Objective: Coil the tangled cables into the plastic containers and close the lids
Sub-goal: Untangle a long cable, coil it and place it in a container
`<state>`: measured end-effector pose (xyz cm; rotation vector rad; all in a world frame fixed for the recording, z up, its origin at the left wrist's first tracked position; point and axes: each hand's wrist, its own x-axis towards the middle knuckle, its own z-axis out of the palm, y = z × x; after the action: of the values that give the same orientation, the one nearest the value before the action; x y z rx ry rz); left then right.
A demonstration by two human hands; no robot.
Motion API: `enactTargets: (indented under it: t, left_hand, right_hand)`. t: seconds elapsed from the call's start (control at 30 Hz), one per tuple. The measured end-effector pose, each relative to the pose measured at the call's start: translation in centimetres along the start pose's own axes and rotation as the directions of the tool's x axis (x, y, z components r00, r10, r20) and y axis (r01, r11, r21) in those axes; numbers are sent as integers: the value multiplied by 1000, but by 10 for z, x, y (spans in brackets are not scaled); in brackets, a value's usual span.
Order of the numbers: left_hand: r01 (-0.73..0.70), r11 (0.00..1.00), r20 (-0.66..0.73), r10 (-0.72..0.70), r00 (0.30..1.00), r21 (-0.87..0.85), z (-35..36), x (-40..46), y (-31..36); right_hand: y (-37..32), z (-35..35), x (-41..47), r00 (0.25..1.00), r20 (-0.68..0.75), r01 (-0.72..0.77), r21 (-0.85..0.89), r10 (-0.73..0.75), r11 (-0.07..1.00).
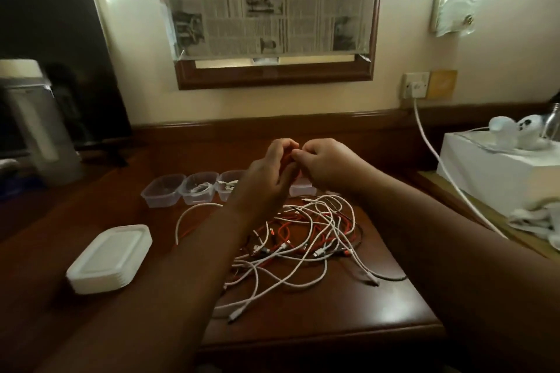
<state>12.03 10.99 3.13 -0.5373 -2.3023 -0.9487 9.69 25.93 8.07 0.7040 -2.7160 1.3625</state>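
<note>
Winding a thin red cable (291, 157) between them, the left hand (272, 169) and right hand (325, 165) both pinch it above the row of clear plastic containers (197, 188), directly beyond the tangled white and red cables (303, 236); the nearest open tub lies just left, beneath the left hand.

White and red-orange cables (303, 236), clear plastic containers (181, 188), white lids (110, 257), dark reddish-brown table (348, 306), black-and-white newspaper (263, 0)

White and red tangled cables (306, 239) sprawl just before open clear containers (198, 188), stacked lids (110, 257) to their left
</note>
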Motion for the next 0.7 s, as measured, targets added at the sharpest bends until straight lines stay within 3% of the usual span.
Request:
enactTargets:
  t: [0.1,0.2,0.27,0.33,0.37,0.47,0.53,0.6,0.7]
  left_hand:
    - [-10,999,-14,11,1000,32,-2,-2,4]
    - [16,997,-103,-24,994,-80,-3,-4,7]
    - [163,948,-214,-225,950,-273,-5,-2,8]
    - [282,784,-243,-475,846,-553,-10,5,9]
    - [278,713,-232,-528,817,-644,-14,9,8]
    - [210,678,-196,-471,860,-705,-26,26,9]
    - [177,707,-177,-397,901,-685,-33,41,8]
    - [160,723,-149,-343,927,-672,-38,57,5]
    - [140,732,-104,-276,955,-667,-41,77,-4]
  right_hand:
    - [-3,3,-7,998,15,-67,129,66,989]
    - [-9,3,-12,999,-46,-17,210,27,978]
    - [-8,2,-15,989,-145,35,265,4,964]
    - [-1,4,-12,976,-218,38,278,25,960]
    - [3,6,-10,979,-196,-4,277,61,961]
    - [7,16,5,986,39,-169,293,165,941]
    - [1,20,16,971,174,-230,477,165,849]
    - [-5,22,29,966,215,-251,647,143,720]
    - [-10,21,48,977,167,-212,796,130,567]
